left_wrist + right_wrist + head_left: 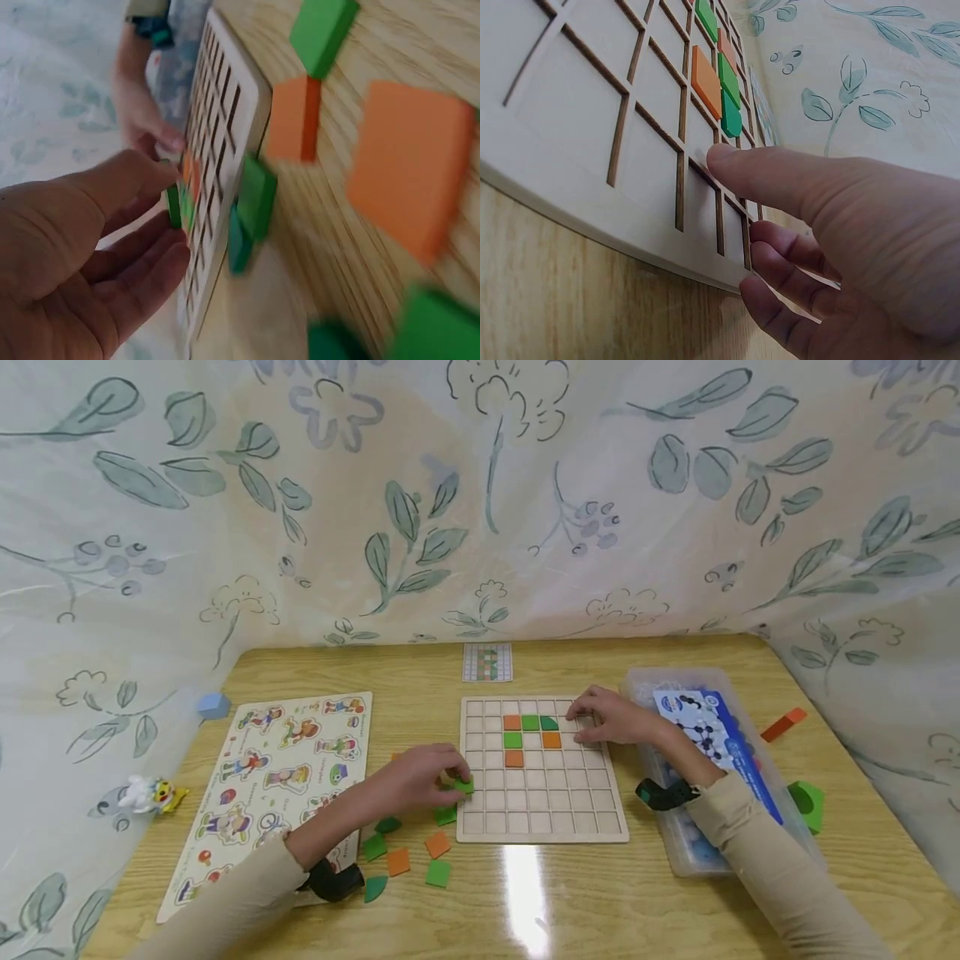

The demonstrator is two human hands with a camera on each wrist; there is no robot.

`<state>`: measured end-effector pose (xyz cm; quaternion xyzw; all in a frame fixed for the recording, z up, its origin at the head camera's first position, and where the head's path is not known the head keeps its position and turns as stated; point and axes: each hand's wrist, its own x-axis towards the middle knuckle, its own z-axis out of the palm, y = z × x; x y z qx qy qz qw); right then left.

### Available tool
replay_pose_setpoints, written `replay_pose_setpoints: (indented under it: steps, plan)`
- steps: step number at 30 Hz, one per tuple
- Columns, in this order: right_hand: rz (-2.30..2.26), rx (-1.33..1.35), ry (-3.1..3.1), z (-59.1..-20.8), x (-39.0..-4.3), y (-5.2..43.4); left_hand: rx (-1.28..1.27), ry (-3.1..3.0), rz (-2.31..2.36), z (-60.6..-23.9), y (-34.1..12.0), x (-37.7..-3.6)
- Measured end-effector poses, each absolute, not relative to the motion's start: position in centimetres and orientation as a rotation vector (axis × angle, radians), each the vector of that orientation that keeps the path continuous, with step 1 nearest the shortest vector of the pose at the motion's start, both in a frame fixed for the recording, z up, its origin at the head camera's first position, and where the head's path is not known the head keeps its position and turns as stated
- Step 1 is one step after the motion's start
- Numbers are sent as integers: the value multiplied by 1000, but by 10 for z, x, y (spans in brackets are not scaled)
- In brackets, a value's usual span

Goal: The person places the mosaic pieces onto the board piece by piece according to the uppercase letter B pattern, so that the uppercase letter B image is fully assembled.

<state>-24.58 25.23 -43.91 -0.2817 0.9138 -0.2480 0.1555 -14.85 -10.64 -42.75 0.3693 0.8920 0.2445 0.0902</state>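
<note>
A wooden grid board (592, 814) lies in the middle of the table, with several orange and green tiles (530, 732) set in its upper cells. My left hand (420, 779) pinches a green tile (464, 786) at the board's left edge; in the left wrist view the green tile (174, 204) sits between thumb and fingers. Loose orange and green tiles (408, 856) lie beside it on the table. My right hand (611, 717) rests on the board's upper right part, its forefinger (780, 176) lying straight on the grid board (577, 120) near a dark green tile (730, 114).
A character peg puzzle (277, 777) lies at the left. A clear plastic box (675, 835) with a leaflet stands at the right, with an orange block (783, 724) and green piece (807, 803) beyond it. A pattern card (487, 662), blue cube (213, 705) and small toy (150, 795) lie further out.
</note>
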Motion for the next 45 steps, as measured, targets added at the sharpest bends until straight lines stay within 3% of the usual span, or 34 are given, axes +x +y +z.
replay_pose_setpoints:
  steps: [15, 45]
  plan:
    - [-737, -804, 2611, -442, -247, 254, 1238, 2561, 675, -441, -27, -180]
    - [-745, -878, 2611, -442, -245, 253, 1424, 2645, 597, -433, -9, -188]
